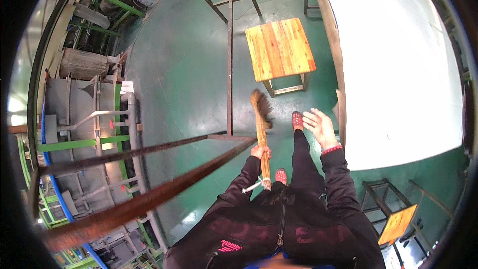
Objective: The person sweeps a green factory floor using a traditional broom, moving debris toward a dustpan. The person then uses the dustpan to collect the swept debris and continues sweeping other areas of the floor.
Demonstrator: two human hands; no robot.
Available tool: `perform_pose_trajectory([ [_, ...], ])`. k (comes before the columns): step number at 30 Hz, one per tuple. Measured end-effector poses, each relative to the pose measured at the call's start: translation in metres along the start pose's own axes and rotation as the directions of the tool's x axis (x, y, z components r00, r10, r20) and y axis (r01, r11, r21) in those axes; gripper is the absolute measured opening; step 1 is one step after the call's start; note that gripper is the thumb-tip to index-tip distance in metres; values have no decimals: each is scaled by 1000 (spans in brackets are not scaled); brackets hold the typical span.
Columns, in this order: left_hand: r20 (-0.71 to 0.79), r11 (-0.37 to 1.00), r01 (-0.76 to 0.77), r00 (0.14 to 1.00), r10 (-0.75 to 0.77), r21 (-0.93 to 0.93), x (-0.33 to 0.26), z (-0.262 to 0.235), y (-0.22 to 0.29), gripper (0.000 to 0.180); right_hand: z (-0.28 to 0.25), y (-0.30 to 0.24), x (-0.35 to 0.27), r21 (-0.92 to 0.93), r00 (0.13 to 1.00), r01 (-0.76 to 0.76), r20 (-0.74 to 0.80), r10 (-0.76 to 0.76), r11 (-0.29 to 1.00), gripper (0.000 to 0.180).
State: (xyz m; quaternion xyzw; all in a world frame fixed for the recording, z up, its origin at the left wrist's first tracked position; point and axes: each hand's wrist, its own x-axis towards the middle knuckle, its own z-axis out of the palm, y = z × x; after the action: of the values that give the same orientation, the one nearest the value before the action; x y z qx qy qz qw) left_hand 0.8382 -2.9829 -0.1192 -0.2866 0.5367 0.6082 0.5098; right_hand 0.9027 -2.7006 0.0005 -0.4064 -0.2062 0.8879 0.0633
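Observation:
My left hand [261,152] is closed round the handle of a wooden brush [261,119], which points away from me. Dark bristles on its right side are smeared by motion. A pale cord hangs from the handle's near end. Out to the right, my right hand [319,127] is held in the air with fingers stretched apart and nothing in it, a red beaded bracelet at the wrist. Beyond the brush head stands a square wooden stool [280,48].
A table with a white top [398,69] takes up the right side. A rusty metal frame [149,194] crosses at left, near my left arm. Pipes and green-framed machinery [94,119] line the far left. Another stool [397,224] stands at the lower right. The floor [184,69] is green.

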Motion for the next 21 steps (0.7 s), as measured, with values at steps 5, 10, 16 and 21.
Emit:
perform_pose_trajectory([
  [5,-183,983,-131,971,152,127,13,28,72,60,23,-25,154,459,969,-194,-50,243,867,72],
  [10,-122,985,-168,978,172,44,11,44,139,75,42,-20,267,313,932,-25,-337,136,949,63],
  [16,-104,979,-169,978,181,114,29,57,176,71,46,-11,281,158,830,275,-537,-151,948,42],
  [21,-56,979,-113,991,124,172,46,35,200,68,24,-15,271,155,856,328,-465,-224,932,32],
])
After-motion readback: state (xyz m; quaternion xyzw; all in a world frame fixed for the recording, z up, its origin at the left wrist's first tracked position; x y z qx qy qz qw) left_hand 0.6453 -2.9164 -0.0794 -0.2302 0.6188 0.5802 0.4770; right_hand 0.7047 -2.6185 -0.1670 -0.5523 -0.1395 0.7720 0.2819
